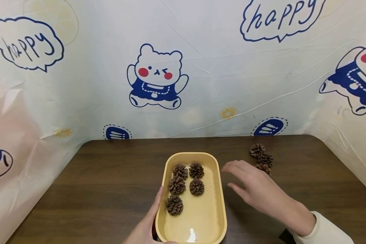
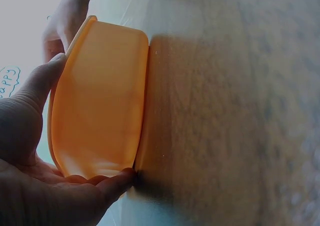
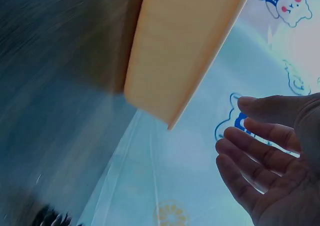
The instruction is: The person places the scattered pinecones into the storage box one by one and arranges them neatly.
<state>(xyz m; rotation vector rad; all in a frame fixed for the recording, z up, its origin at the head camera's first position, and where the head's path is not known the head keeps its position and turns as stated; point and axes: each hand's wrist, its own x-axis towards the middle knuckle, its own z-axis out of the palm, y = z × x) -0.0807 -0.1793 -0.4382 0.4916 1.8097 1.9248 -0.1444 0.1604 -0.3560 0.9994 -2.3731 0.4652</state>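
Note:
A pale yellow rectangular plastic box [image 1: 204, 213] with rounded corners stands on the table, open side up. Several brown pine cones [image 1: 177, 185] lie inside it, mostly toward the left and far end. My left hand [image 1: 144, 225] grips the box at its near left corner; in the left wrist view the thumb lies along the rim and the fingers [image 2: 117, 186] wrap the end wall. Just right of the box my right hand [image 1: 259, 189] hovers with loosely bent fingers, holding nothing. Three more pine cones [image 1: 265, 159] lie beyond that hand, the nearest partly hidden by it.
The dark brown wooden table [image 1: 109, 189] runs back to a white printed curtain [image 1: 207, 84], which also encloses the left and right sides. A small black object [image 1: 286, 236] shows beside the right sleeve [image 1: 323, 230].

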